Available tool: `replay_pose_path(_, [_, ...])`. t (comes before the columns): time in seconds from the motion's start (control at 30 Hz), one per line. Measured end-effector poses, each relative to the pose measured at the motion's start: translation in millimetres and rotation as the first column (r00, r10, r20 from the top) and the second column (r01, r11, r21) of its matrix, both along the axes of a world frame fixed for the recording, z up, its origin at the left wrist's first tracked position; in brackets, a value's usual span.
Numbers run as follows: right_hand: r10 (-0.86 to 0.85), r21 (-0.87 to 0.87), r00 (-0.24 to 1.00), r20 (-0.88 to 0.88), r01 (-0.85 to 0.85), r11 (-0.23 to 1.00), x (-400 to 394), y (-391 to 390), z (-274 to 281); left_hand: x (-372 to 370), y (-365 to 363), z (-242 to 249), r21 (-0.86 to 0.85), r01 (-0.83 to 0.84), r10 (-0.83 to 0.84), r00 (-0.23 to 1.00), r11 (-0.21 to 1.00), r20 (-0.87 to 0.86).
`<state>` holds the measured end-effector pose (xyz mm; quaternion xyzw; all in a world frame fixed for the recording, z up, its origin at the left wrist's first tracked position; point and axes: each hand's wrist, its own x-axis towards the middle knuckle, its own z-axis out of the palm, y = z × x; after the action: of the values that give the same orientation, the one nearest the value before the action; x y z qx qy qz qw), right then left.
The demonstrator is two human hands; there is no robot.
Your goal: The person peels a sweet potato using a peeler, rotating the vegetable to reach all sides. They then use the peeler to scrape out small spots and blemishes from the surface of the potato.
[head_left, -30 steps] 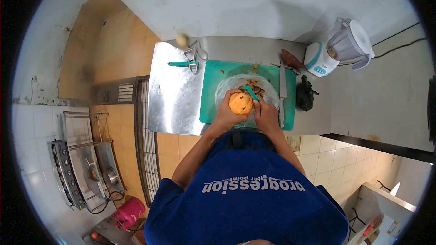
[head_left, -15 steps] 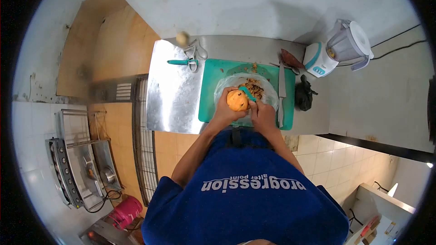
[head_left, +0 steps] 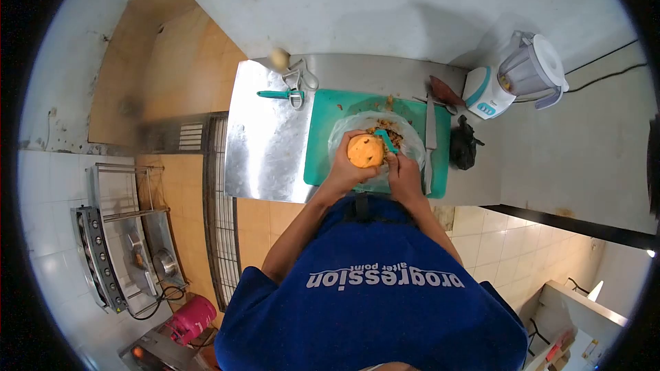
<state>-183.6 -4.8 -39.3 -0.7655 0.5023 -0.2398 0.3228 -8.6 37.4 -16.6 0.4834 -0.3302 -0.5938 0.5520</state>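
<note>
My left hand [head_left: 346, 170] is wrapped round a peeled orange root or fruit [head_left: 365, 151] with small dark spots, held over a clear plastic bag [head_left: 340, 128]. Closed on a teal peeler [head_left: 387, 140], my right hand [head_left: 405, 173] is at the right of the orange piece. Brown peelings [head_left: 395, 128] lie in the bag, which rests on a green cutting board [head_left: 322, 111]. A long knife [head_left: 430, 127] lies along the board's right side.
A second teal-handled peeler [head_left: 278, 95] and a metal utensil [head_left: 303, 74] lie on the steel table [head_left: 258, 158]. Behind the board's right corner is a reddish-brown root [head_left: 445, 91]. Farther right are a black plastic bag [head_left: 466, 143] and a blender [head_left: 507, 79].
The peeler has moved slightly away from the orange piece, to the right, along with my right hand. The whole view has shifted slightly.
</note>
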Motion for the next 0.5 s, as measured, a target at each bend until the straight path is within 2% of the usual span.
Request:
replay_pose_path(0.13, [0.067, -0.055, 0.998, 0.006, -0.066, 0.996, 6.4, 14.7, 22.2, 4.2, -5.4, -8.0, -0.009, -0.018, 0.018, 0.997, 1.0, 0.078])
replay_pose_path(0.2, [0.035, -0.041, 0.999, -0.032, -0.036, 0.999, 5.7, 2.0, 17.7, 3.2, -4.2, -13.6, -0.14, -0.001, 0.036, 0.969, 0.99, 0.245])
replay_pose_path(0.27, [0.012, -0.025, 0.998, -0.069, -0.013, 1.0, 5.2, -0.5, 14.6, 2.0, -2.2, -17.4, -0.134, -0.005, 0.036, 0.973, 0.991, 0.228])
replay_pose_path(0.4, [0.087, -0.035, 0.996, -0.012, -0.087, 0.996, 10.4, 9.7, 25.7, 3.7, -3.0, -17.7, -0.084, -0.035, 0.049, 0.984, 0.996, 0.171])
replay_pose_path(0.5, [0.115, -0.057, 0.993, 0.005, -0.115, 0.992, 12.8, 10.5, 26.2, 7.3, -5.7, -18.7, -0.087, -0.021, 0.039, 0.975, 0.996, 0.219])
